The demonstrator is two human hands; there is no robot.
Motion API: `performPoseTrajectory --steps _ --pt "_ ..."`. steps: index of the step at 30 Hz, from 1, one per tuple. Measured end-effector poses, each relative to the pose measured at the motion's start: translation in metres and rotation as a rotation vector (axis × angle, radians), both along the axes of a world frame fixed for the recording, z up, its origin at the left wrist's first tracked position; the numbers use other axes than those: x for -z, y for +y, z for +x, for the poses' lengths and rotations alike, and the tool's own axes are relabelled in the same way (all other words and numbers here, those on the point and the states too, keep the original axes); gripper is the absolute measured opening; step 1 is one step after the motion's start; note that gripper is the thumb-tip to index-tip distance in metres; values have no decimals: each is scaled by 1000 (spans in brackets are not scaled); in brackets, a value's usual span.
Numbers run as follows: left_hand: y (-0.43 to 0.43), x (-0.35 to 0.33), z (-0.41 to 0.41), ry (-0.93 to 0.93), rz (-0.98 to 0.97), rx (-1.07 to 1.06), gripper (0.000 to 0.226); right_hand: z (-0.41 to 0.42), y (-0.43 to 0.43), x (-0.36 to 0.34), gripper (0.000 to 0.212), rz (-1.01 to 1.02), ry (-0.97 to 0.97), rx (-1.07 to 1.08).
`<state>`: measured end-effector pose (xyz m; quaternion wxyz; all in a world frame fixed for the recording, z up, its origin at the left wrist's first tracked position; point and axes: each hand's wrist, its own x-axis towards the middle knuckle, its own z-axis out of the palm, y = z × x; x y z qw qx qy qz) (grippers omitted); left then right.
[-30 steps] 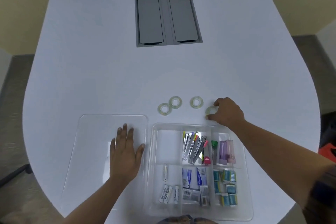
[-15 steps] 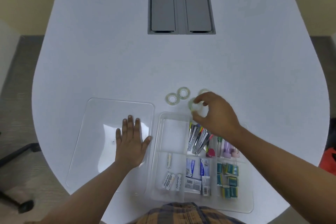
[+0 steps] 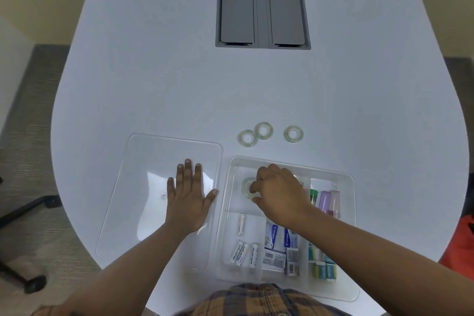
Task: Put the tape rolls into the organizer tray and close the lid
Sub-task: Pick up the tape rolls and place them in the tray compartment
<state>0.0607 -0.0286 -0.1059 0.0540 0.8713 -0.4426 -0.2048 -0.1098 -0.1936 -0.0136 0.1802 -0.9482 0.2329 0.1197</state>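
a head-worn camera looks down on a white surface [image 3: 154, 72] with a grey hatch panel [image 3: 263, 5] set into its far end. near the person, a clear organizer tray [image 3: 354, 213] sits to the right and its clear lid [image 3: 143, 161] lies flat on the surface just left of it, off the tray. the left hand [image 3: 188, 200] rests palm down on the lid, fingers spread and straight, holding nothing. the right hand [image 3: 278, 194] reaches into the tray's far left compartment, its fingers curled around one tape roll [image 3: 246, 186], which is low in that compartment; whether the roll touches the tray floor is unclear. three more tape rolls lie on the surface just beyond the tray: a left roll [image 3: 247, 138] touching a middle roll [image 3: 264, 130], and a right roll [image 3: 293, 133] set apart from them. other compartments hold batteries [image 3: 242, 254], small packets [image 3: 275, 246] and purple items [image 3: 329, 200]. a plaid shirt [image 3: 256, 300] shows at the bottom edge.
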Motion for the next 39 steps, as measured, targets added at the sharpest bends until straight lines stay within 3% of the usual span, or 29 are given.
performPoseTrajectory --steps 6,13,20,29,34,39 --pt "0 1 1 -16 14 11 81 8 5 9 12 -99 166 -119" --pt "0 1 0 -15 17 11 80 12 8 16 7 -107 186 -100" --pt "0 1 0 -8 3 3 81 7 9 24 17 -86 146 -70" --pt "-1 0 0 -12 -5 4 81 13 -56 -11 18 -105 -151 275" --pt "0 1 0 -34 7 20 81 7 -104 -5 37 -63 -104 497" --pt "1 4 0 -22 9 10 79 -4 -130 19 61 1 0 552"
